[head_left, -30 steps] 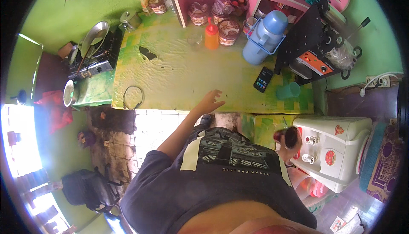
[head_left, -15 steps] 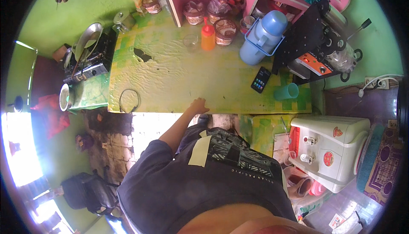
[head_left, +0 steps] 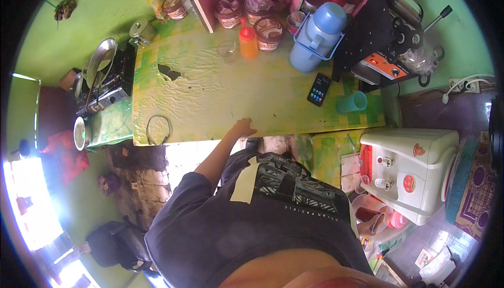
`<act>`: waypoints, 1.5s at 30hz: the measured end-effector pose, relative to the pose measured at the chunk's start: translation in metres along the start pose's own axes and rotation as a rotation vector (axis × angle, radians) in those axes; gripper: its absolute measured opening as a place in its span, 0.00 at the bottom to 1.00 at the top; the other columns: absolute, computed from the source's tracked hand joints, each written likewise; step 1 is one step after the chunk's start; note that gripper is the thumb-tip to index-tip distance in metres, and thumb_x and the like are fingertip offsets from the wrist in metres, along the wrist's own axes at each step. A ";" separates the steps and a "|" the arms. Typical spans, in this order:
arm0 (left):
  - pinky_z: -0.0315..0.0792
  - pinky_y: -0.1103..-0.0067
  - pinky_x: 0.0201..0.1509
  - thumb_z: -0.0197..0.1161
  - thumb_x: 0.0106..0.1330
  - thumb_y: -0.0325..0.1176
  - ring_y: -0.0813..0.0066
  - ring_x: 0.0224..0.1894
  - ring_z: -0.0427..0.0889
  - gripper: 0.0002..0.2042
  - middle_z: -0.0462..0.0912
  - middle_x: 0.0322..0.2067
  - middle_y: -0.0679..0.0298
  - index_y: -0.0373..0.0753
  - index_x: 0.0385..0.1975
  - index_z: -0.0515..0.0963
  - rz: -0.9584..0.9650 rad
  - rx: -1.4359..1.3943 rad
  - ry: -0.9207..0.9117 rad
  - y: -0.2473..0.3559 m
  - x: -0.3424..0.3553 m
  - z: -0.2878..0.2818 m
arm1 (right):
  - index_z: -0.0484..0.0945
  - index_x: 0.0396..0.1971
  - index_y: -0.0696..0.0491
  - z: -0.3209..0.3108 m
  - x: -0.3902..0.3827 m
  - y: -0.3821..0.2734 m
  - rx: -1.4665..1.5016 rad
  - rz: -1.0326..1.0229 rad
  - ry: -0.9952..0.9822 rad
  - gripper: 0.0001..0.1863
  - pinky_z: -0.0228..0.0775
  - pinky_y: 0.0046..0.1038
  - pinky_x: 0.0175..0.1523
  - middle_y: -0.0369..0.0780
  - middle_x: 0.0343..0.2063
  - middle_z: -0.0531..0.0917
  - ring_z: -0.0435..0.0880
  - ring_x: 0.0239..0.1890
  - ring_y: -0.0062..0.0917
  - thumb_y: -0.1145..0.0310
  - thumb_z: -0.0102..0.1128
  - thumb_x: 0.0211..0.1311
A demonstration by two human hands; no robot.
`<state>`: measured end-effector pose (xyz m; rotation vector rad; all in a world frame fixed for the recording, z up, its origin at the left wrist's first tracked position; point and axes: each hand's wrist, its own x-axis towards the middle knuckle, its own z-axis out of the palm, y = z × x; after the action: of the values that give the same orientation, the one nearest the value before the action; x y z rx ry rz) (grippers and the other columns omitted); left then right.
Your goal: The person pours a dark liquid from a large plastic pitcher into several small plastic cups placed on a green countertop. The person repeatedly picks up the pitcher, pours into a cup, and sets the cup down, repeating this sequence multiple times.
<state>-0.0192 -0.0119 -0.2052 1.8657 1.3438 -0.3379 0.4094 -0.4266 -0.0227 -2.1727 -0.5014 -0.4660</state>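
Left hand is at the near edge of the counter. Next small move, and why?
Probably reach the left hand forward and right toward the phone. The hand rests empty on the green counter edge, touching nothing else. The phone lies flat and unobstructed beside the teal cup. The right hand is out of view.

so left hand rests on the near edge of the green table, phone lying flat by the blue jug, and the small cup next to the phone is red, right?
Not quite: the cup next to the phone is teal, not red, as the head view shows. The rest holds: the left hand rests on the near edge of the green table, and the phone lies flat by the blue jug.
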 end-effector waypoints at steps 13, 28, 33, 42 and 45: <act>0.63 0.63 0.59 0.61 0.54 0.49 0.51 0.56 0.68 0.31 0.70 0.53 0.49 0.37 0.54 0.68 0.008 0.020 0.044 0.004 -0.009 0.002 | 0.60 0.61 0.57 -0.002 0.005 0.004 0.030 0.037 -0.009 0.31 0.74 0.22 0.38 0.42 0.46 0.78 0.81 0.36 0.26 0.69 0.58 0.56; 0.64 0.63 0.59 0.62 0.54 0.48 0.51 0.55 0.68 0.30 0.68 0.54 0.51 0.37 0.53 0.68 0.004 0.015 0.069 -0.003 -0.013 0.005 | 0.61 0.60 0.57 -0.006 0.016 0.017 0.106 0.081 -0.031 0.29 0.73 0.19 0.37 0.42 0.45 0.79 0.81 0.36 0.24 0.68 0.56 0.58; 0.64 0.62 0.58 0.62 0.54 0.49 0.51 0.55 0.68 0.30 0.68 0.55 0.53 0.38 0.54 0.68 0.014 0.035 0.057 -0.004 -0.016 0.006 | 0.62 0.60 0.57 -0.006 0.021 0.021 0.126 0.092 -0.037 0.29 0.73 0.18 0.36 0.41 0.44 0.79 0.81 0.36 0.23 0.67 0.55 0.58; 0.65 0.59 0.57 0.63 0.54 0.48 0.50 0.55 0.67 0.29 0.67 0.54 0.51 0.42 0.55 0.66 -0.033 0.079 0.047 0.009 -0.025 -0.007 | 0.63 0.59 0.57 -0.019 0.019 0.027 0.160 0.161 -0.021 0.28 0.72 0.16 0.35 0.41 0.44 0.80 0.81 0.36 0.22 0.66 0.54 0.59; 0.65 0.58 0.57 0.63 0.54 0.48 0.50 0.56 0.67 0.29 0.66 0.55 0.51 0.43 0.55 0.66 -0.012 0.089 0.057 0.011 -0.028 -0.012 | 0.63 0.59 0.57 -0.023 0.021 0.031 0.194 0.181 -0.016 0.27 0.72 0.16 0.34 0.41 0.43 0.80 0.81 0.36 0.22 0.65 0.54 0.60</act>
<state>-0.0228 -0.0234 -0.1755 1.9547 1.3992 -0.3586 0.4393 -0.4587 -0.0197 -2.0138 -0.3393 -0.2892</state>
